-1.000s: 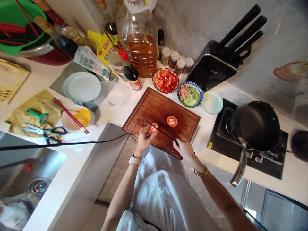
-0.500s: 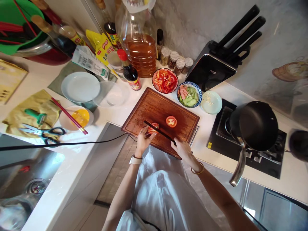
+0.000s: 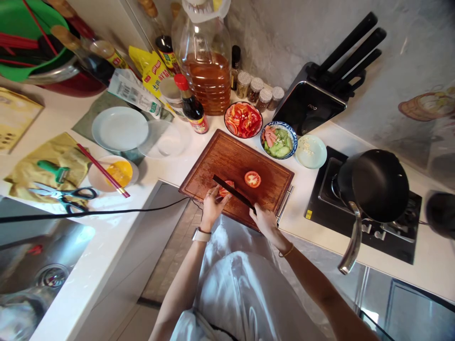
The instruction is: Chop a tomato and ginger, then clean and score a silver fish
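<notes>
A brown wooden cutting board (image 3: 227,158) lies on the white counter. My left hand (image 3: 210,206) pins down a tomato half (image 3: 224,189) near the board's front edge, fingers curled over it. A dark knife (image 3: 232,192) sits in my right hand (image 3: 263,220), which is closed round the handle; the blade lies across the held tomato. A second tomato half (image 3: 252,179) lies cut side up just right of the blade.
Behind the board stand a bowl of red pepper slices (image 3: 243,119), a bowl of cucumber and ham (image 3: 279,140) and a small white dish (image 3: 312,151). A black pan (image 3: 373,182) sits on the stove to the right. Plates, oil bottle (image 3: 208,71), scissors and sink lie left.
The knife and my right hand have shifted slightly left across the held tomato half. My left hand stays on the tomato.
</notes>
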The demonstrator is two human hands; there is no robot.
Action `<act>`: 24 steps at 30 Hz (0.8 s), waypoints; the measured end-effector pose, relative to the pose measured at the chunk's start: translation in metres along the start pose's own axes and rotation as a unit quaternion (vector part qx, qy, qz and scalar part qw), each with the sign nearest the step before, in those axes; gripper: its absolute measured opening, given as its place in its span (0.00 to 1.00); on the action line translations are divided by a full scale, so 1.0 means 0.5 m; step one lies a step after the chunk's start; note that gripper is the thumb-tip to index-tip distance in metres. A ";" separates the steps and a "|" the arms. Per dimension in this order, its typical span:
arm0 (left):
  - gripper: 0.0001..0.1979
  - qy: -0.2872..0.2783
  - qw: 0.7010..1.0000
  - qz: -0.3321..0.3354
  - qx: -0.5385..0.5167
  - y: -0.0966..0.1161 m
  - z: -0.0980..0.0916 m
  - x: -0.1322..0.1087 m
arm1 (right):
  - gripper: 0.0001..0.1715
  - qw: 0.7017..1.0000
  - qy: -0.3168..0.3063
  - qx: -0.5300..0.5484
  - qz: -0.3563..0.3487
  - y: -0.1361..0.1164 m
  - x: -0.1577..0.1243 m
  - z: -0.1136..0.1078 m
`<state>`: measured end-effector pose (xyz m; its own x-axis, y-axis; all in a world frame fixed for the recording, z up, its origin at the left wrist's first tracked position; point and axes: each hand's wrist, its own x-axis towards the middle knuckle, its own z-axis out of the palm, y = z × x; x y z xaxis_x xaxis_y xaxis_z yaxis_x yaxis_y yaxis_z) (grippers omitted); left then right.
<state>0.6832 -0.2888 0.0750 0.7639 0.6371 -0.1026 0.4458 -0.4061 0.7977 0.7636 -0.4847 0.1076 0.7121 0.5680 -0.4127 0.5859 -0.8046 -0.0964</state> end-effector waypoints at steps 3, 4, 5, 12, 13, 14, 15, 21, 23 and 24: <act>0.25 -0.006 1.000 -0.006 -0.002 0.001 0.000 0.000 | 0.20 1.000 0.016 0.005 0.001 -0.013 0.010 0.011; 0.25 -0.007 1.000 -0.010 -0.005 0.001 0.000 0.000 | 0.20 1.000 0.023 0.005 0.003 -0.014 0.011 0.016; 0.25 -0.007 1.000 -0.013 -0.008 0.002 0.001 -0.001 | 0.20 1.000 0.030 0.005 0.005 -0.014 0.010 0.021; 0.23 0.036 0.999 -0.024 -0.013 0.025 0.017 -0.013 | 0.21 0.998 0.058 0.004 0.025 -0.016 0.011 0.061; 0.23 0.040 0.999 -0.032 -0.015 0.028 0.019 -0.013 | 0.21 0.998 0.060 0.007 0.026 -0.021 0.015 0.063; 0.24 0.043 0.998 -0.040 -0.016 0.031 0.020 -0.013 | 0.21 0.998 0.062 0.011 0.028 -0.025 0.019 0.062; 0.24 0.044 0.998 -0.047 -0.017 0.034 0.021 -0.012 | 0.21 0.998 0.061 0.015 0.030 -0.029 0.022 0.059; 0.25 0.046 0.997 -0.054 -0.015 0.039 0.023 -0.004 | 0.20 0.999 0.026 0.021 0.034 -0.020 0.013 0.026; 0.25 0.049 0.998 -0.043 -0.017 0.039 0.025 -0.004 | 0.20 0.999 0.015 0.018 0.041 -0.019 0.010 0.020; 0.25 0.050 0.998 -0.039 -0.016 0.039 0.026 -0.005 | 0.20 0.999 0.013 0.017 0.044 -0.022 0.012 0.018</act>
<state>0.6960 -0.3069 0.0831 0.6760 0.7292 -0.1061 0.4855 -0.3324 0.8086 0.7579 -0.4741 0.0978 0.7708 0.4980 -0.3974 0.5071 -0.8571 -0.0906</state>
